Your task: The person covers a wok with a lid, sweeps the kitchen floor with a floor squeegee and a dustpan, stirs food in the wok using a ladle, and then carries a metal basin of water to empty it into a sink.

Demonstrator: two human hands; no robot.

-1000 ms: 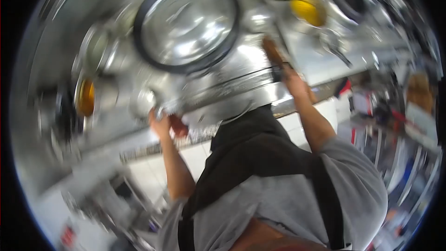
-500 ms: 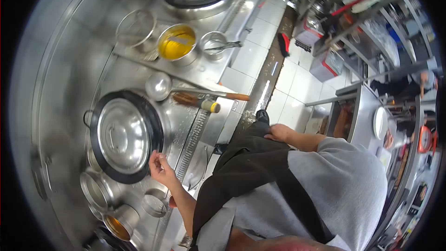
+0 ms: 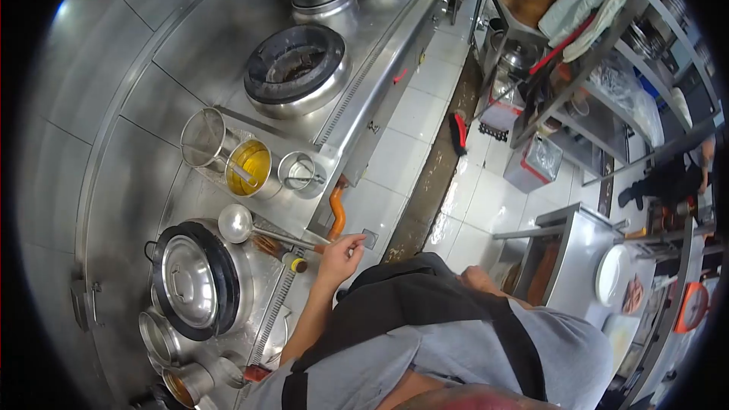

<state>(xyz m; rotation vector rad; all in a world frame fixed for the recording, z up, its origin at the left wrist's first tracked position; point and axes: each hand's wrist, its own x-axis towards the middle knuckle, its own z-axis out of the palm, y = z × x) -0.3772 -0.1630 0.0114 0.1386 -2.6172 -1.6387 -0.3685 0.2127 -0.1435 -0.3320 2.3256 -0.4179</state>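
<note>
My left hand (image 3: 342, 260) is at the wooden handle end of a ladle (image 3: 236, 223), its fingers curled over the handle and hiding the tip. Beside the ladle lies a brush (image 3: 267, 245) with a yellow-banded end. Left of these, a domed metal lid (image 3: 189, 281) covers a wok seated in a black ring (image 3: 227, 288). My right hand (image 3: 478, 279) hangs low beside the dark apron (image 3: 410, 300); its fingers are mostly hidden.
Ahead stand a strainer (image 3: 203, 138), a pot of yellow oil (image 3: 250, 167) and a small metal pot (image 3: 296, 171). Farther on is another wok burner (image 3: 295, 68). Metal shelving (image 3: 607, 91) and a steel counter (image 3: 573, 258) with a white plate (image 3: 610, 273) are to the right.
My left hand has moved from beside the lidded wok to the ladle's handle. The view has shifted, showing more of the range ahead. My right hand stays low at my side.
</note>
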